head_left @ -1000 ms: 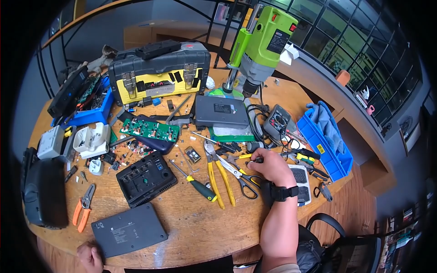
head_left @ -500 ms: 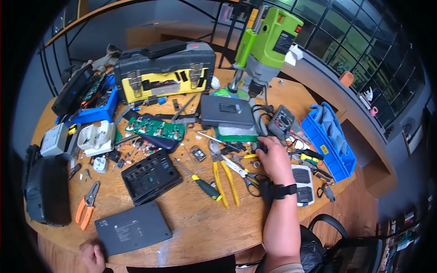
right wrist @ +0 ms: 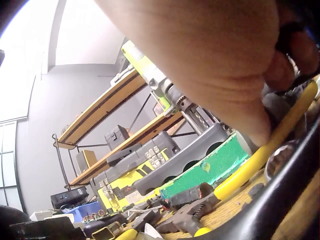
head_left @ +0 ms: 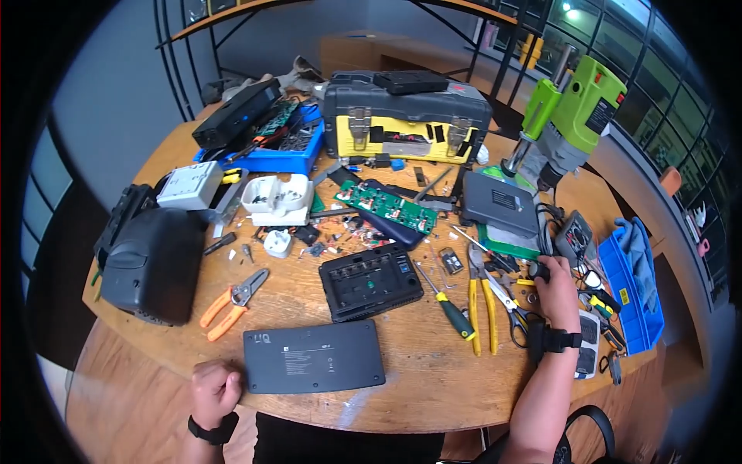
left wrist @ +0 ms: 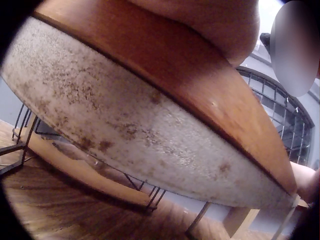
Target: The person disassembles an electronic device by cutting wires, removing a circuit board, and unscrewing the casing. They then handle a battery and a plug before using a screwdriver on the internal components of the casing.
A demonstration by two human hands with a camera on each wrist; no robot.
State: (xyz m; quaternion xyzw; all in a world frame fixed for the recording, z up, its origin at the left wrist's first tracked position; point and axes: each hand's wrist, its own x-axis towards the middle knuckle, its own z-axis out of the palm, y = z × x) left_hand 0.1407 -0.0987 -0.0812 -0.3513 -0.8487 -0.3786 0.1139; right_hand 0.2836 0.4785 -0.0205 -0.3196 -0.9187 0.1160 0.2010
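At the right side of the table, my right hand (head_left: 558, 294) grips a small dark cylindrical thing (head_left: 539, 271), mostly covered by the fingers. Its grey side (right wrist: 276, 104) shows under the hand in the right wrist view, close to a yellow handle (right wrist: 250, 167). Scissors (head_left: 516, 319) and yellow-handled pliers (head_left: 483, 309) lie just left of that wrist. My left hand (head_left: 216, 387) rests at the table's front edge with its fingers curled and holds nothing. Beside it lies a flat black panel (head_left: 314, 357) with printed text.
A black charger-like housing (head_left: 371, 282), a green-handled screwdriver (head_left: 456, 315) and orange-handled wire strippers (head_left: 233, 305) lie mid-table. Behind stand a yellow-black toolbox (head_left: 406, 116) and a green drill press (head_left: 583, 108). A blue bin (head_left: 641, 309) with cloth stands at the right.
The head view has swung left, so the table's things sit further right. My right hand has moved forward onto the dark cylindrical thing. The left hand stays by the panel.
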